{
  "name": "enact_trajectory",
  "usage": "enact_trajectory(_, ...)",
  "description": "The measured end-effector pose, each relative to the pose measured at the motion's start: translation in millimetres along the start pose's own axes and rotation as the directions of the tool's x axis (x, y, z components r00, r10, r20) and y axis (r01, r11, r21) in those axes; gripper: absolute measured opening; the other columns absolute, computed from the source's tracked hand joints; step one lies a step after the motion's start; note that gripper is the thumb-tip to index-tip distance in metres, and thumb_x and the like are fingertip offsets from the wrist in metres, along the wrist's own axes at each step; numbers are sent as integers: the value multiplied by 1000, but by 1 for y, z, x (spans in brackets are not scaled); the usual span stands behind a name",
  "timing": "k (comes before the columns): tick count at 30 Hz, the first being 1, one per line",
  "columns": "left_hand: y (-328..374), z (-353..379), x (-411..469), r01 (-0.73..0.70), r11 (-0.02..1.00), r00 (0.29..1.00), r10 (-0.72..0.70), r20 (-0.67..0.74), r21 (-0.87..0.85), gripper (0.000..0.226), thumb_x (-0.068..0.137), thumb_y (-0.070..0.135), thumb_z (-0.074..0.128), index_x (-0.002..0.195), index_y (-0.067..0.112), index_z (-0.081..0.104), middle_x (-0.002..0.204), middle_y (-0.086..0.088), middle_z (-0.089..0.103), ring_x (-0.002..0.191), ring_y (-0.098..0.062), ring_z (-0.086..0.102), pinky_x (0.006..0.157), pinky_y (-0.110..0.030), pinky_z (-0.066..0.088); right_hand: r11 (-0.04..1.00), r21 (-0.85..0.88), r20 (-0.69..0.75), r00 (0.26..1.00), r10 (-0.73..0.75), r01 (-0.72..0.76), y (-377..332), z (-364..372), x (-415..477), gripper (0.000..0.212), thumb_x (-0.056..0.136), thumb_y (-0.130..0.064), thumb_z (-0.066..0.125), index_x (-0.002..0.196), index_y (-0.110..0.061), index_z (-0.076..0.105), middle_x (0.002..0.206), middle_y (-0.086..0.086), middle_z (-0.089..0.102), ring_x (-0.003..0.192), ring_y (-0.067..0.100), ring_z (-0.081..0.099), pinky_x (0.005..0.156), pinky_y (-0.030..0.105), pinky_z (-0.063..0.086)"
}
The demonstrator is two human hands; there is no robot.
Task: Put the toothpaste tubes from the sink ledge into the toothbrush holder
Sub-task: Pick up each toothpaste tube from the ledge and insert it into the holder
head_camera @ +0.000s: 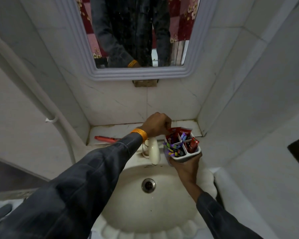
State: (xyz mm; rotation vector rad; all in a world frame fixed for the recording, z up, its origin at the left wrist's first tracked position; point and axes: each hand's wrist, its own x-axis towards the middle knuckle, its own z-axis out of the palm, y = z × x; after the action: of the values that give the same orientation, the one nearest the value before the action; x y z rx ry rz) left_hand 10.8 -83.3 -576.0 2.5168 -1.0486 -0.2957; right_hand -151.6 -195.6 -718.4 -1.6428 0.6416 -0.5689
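Right of centre, our right hand (185, 165) cups the toothbrush holder (183, 146) from below, while our left hand (156, 125) pinches a red toothpaste tube (172, 132) into its upper-left compartment; another tube (106, 139) lies on the ledge (121, 131).

Tiled sink ledge (121, 131): red toothpaste tube (106, 139) lying flat.

We see the white four-compartment toothbrush holder (193, 155) raised off the ledge, tilted. Red toothpaste tubes (173, 137) stand in three compartments: far-left, far-right and near-right. The near-left compartment holds toothbrushes (173, 150). One red toothpaste tube (106, 139) lies flat along the ledge's (121, 131) front-left edge.
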Motion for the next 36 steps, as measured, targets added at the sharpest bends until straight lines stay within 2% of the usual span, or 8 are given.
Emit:
enact_trajectory(4, 4, 0, 4, 14, 1000, 988, -11, 155, -14, 11, 78, 11, 77, 85, 4, 73, 87, -11, 72, 70, -18, 61, 72, -30, 53, 1000, -31, 13, 1000, -3, 3, 2, -1, 1, 123, 47, -15, 106, 146, -26, 34, 144, -3, 55, 132, 15, 58, 108, 38, 54)
enact_trajectory(8, 8, 7, 12, -9, 997, 973, -11, 229, 83, 19, 72, 19, 81, 84, 6, 74, 82, -7, 65, 77, -21, 55, 69, -28, 44, 999, -32, 17, 1000, 8, -7, 3, -1, 1, 124, 47, -12, 105, 148, -18, 33, 146, 2, 54, 134, 20, 56, 110, 47, 52)
enact_trajectory(16, -58, -18, -12, 242, 897, 969, -201, 147, -370, 28, 74, 16, 83, 99, 8, 75, 96, -8, 75, 78, -14, 66, 57, -13, 53, 999, -25, 32, 999, 25, -25, 4, -1, 4, 118, 47, -16, 106, 142, -23, 37, 140, -1, 61, 126, 14, 64, 106, 42, 54)
enact_trajectory(19, -116, -18, -40, 404, 904, 914, -405, 21, -138, 21, 79, 8, 74, 101, 9, 75, 112, -11, 74, 102, -25, 68, 86, -27, 52, 999, -25, 25, 999, 21, -21, 2, 0, 1, 113, 51, -6, 103, 140, -23, 36, 140, 1, 60, 121, 12, 64, 105, 36, 53)
enact_trajectory(22, -163, -3, -76, 554, 828, 827, -559, 59, 87, 28, 79, 27, 74, 105, 18, 70, 119, -3, 66, 109, -28, 61, 94, -31, 47, 1000, -27, 30, 999, -12, 13, 2, 1, 1, 112, 53, 0, 100, 141, -22, 34, 140, 1, 57, 114, -9, 62, 99, 16, 52)
enact_trajectory(28, -186, 22, -100, 473, 846, 864, -500, 60, 246, 32, 91, 42, 57, 105, 15, 65, 115, -10, 64, 108, -30, 57, 88, -33, 43, 1000, 2, 46, 999, -7, 7, 1, 2, 2, 116, 53, 4, 98, 147, -9, 31, 138, -1, 54, 110, -24, 57, 92, 4, 50)
enact_trajectory(33, -168, 6, -85, 402, 892, 908, -418, 39, 208, 21, 85, 32, 65, 100, 17, 65, 109, -11, 68, 102, -32, 61, 83, -33, 48, 1000, -10, 12, 1000, 15, -14, 1, 1, 0, 116, 53, 0, 100, 145, -13, 32, 132, -9, 57, 110, -20, 59, 101, 26, 53)
enact_trajectory(36, -141, -19, -67, 385, 922, 922, -386, 29, 32, 43, 69, 31, 84, 106, 19, 66, 107, -6, 71, 102, -29, 64, 86, -33, 50, 1000, -17, 13, 1000, 13, -13, -1, 1, -2, 115, 53, -1, 101, 144, -20, 33, 137, -4, 56, 115, -13, 61, 106, 37, 51)
